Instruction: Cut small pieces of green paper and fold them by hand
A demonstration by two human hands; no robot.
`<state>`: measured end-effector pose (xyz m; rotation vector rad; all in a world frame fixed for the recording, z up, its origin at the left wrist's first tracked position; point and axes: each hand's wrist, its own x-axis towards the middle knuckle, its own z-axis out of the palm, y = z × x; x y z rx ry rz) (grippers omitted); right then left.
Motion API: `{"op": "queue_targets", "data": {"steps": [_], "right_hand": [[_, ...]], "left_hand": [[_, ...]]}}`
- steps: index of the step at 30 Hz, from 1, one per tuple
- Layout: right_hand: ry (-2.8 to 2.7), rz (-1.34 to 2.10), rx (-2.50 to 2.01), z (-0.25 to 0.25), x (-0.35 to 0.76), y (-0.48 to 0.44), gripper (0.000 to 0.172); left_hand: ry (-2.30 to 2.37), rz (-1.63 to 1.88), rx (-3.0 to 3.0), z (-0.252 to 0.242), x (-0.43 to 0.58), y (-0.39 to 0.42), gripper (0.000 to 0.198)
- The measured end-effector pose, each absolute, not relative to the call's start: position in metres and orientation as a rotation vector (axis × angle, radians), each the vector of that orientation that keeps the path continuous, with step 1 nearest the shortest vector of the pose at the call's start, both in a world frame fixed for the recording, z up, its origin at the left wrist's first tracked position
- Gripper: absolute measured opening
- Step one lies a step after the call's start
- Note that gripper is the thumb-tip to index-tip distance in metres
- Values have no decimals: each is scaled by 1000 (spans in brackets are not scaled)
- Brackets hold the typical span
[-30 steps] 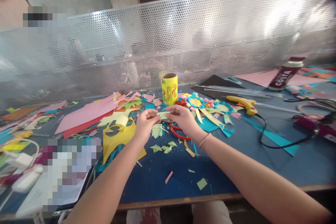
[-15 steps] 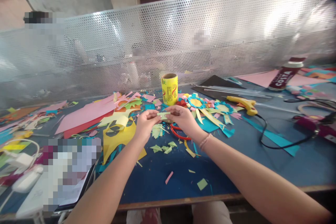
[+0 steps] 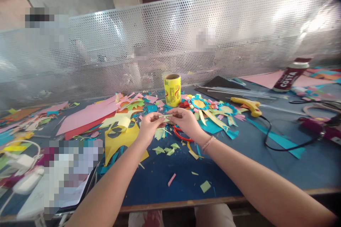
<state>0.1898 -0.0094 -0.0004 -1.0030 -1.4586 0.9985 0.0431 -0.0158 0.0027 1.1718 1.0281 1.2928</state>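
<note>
Between my two hands is a small piece of light green paper (image 3: 165, 116), held just above the table. My left hand (image 3: 149, 125) pinches its left end and my right hand (image 3: 183, 120) pinches its right end. Below the fingers lie pale green paper scraps (image 3: 160, 133), and closer to me are several folded green paper pieces (image 3: 168, 149). Red scissor handles (image 3: 183, 135) show partly beneath my right hand. Behind the hands stands a yellow tape roll (image 3: 172, 91). Paper flowers with blue frills (image 3: 199, 103) lie to the right of it.
A yellow glue gun (image 3: 246, 105) with a black cord lies at right, near clear glue sticks (image 3: 239, 92) and a dark red bottle (image 3: 291, 75). Pink sheets (image 3: 89, 111) and cut yellow paper (image 3: 119, 142) lie left. A perforated metal screen (image 3: 114, 53) borders the back.
The green paper has tilted in my fingers, so its flat face now looks like a thin strip. My hands have otherwise stayed nearly in place.
</note>
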Motion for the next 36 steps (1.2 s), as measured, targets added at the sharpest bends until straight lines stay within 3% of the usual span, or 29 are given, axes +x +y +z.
{"op": "queue_targets", "data": {"steps": [36], "right_hand": [[-1527, 941, -980, 1, 190, -10, 18]], "left_hand": [[1045, 1275, 1178, 5, 42, -16, 24]]}}
